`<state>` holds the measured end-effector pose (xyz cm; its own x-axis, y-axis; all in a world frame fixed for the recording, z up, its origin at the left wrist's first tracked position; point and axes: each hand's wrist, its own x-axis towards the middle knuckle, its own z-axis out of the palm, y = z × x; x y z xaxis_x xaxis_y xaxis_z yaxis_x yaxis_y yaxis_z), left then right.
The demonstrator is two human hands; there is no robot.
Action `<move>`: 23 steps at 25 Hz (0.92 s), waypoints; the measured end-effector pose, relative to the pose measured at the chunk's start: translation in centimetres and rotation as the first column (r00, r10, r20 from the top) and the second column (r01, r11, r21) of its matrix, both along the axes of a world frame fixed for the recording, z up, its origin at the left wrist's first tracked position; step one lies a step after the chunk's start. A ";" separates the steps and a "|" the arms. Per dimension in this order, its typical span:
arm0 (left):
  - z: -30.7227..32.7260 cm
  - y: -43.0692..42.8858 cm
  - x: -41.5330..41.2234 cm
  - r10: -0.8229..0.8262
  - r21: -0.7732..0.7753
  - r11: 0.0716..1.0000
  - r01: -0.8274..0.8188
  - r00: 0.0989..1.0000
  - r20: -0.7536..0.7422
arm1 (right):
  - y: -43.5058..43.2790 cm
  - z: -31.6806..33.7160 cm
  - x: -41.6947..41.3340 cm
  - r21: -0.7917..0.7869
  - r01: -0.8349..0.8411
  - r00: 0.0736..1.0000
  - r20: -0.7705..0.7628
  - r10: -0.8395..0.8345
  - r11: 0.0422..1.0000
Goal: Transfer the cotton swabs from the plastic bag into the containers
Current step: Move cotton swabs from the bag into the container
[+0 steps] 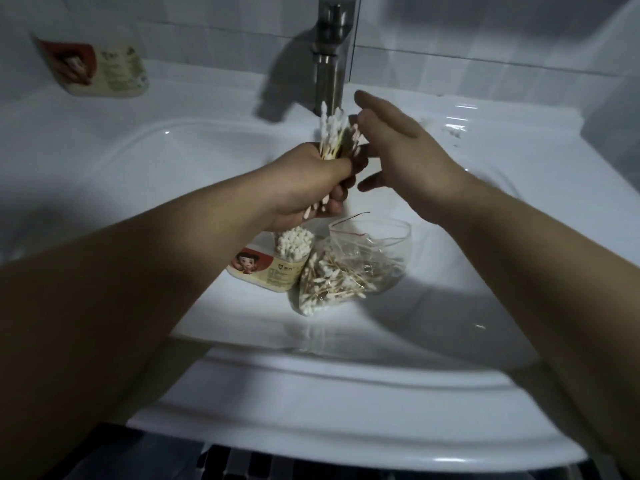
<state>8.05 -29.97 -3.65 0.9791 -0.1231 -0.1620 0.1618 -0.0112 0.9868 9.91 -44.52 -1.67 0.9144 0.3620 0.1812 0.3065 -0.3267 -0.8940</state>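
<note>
My left hand (311, 181) grips a thick bundle of cotton swabs (334, 133) upright over the sink, white tips sticking out above and below the fist. My right hand (398, 150) hovers just right of the bundle with fingers spread and relaxed, the fingertips near the swab tips. Below my left hand a round container (273, 268) with a cartoon label stands in the basin, packed with swabs. Beside it on the right lies the clear plastic bag (349, 268), open at its red zip, with several swabs inside.
The white sink (173, 161) holds the container and the bag. A steel faucet (332, 53) rises behind my hands. A second labelled container (100, 71) lies on the ledge at the back left. Dark floor tiles show below the sink's front rim.
</note>
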 end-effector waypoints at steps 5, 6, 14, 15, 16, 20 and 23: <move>-0.8 0.1 -0.1 -0.029 0.106 0.994 0.029 1.000 -0.004 | -0.5 0.0 0.2 -0.172 -0.099 0.992 0.057 0.110 0.980; -0.8 0.0 -0.1 -0.028 0.113 0.993 0.029 1.000 -0.012 | -0.7 0.1 0.2 -0.206 -0.123 0.989 0.056 0.138 0.971; -0.3 0.0 0.3 0.050 -0.151 0.986 -0.064 0.994 -0.092 | -0.2 -1.0 0.5 -0.479 -0.196 0.891 0.276 0.359 0.856; -0.3 -0.1 0.4 0.058 -0.177 0.981 -0.075 0.993 -0.101 | 0.2 -1.1 0.6 -0.516 -0.172 0.882 0.299 0.365 0.839; -0.3 -0.2 0.4 0.071 -0.172 0.981 -0.087 0.993 -0.099 | 0.5 -1.1 0.5 -0.541 -0.148 0.875 0.319 0.365 0.828; -0.3 -0.4 0.1 0.066 -0.126 0.989 -0.078 0.993 -0.094 | 0.5 -1.0 0.2 -0.542 -0.092 0.880 0.349 0.323 0.835; -0.3 -0.4 0.1 0.058 -0.112 0.991 -0.067 0.994 -0.088 | 0.7 -1.1 0.2 -0.531 -0.074 0.869 0.381 0.316 0.844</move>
<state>8.12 -30.40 -3.97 0.9688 -0.0846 -0.2332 0.2419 0.1140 0.9636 10.12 -43.80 -2.78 0.6791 0.6730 0.2932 0.7281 -0.5664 -0.3862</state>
